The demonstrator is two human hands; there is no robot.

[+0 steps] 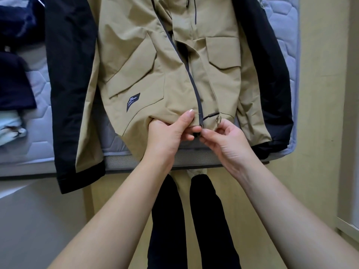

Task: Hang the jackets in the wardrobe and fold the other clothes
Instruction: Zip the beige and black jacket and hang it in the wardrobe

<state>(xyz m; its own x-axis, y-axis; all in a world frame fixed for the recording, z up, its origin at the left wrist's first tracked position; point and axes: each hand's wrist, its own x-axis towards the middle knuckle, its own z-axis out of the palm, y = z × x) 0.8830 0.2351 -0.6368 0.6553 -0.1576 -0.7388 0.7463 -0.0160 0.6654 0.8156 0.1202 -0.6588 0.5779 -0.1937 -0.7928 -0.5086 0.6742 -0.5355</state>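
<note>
One tan jacket (147,61) is laid flat on the mattress (279,26), not yet hung. Its zip (194,82) appears undone, and its bottom ends are pinched at the hem by the left hand (167,134) and the right hand (227,140). What look like two dark garments (13,82) and one pale blue garment (9,123) are left unfolded beside it, so most of the task is judged to remain.
</note>
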